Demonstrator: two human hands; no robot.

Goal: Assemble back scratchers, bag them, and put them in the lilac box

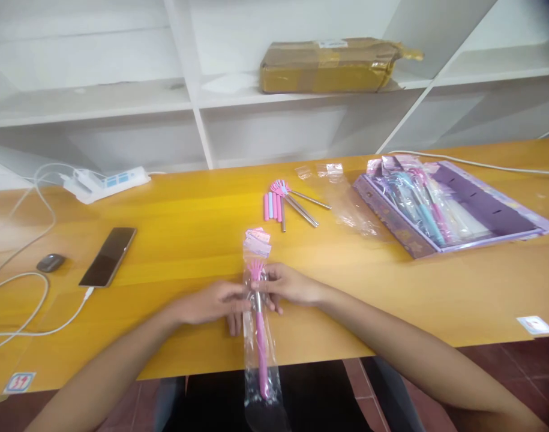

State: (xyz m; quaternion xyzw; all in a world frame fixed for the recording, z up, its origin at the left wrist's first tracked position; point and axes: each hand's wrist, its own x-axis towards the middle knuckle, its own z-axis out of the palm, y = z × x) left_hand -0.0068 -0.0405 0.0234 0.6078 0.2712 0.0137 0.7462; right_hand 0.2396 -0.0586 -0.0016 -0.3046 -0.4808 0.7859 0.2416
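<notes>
A pink back scratcher (pixel 260 336) with a hand-shaped head and a metal neck lies inside a clear plastic bag (pixel 251 384). The bag's header end points away from me, and its lower end hangs over the table's front edge. My right hand (pixel 290 285) pinches the bagged scratcher just below its head. On the other side, my left hand (pixel 218 305) has its fingers closed at the bag's left edge. Beyond the bag lie several loose scratcher heads with metal rods (pixel 301 210), beside pink and blue handle sleeves (pixel 273 206).
A purple display box (pixel 393 231) at the right holds several bagged scratchers (pixel 425 207). Empty clear bags (pixel 350 207) lie beside it. At left are a phone (pixel 107 258) on a cable, a small black case (pixel 50 263) and a power strip (pixel 114 185). A taped carton (pixel 323 66) sits on the shelf.
</notes>
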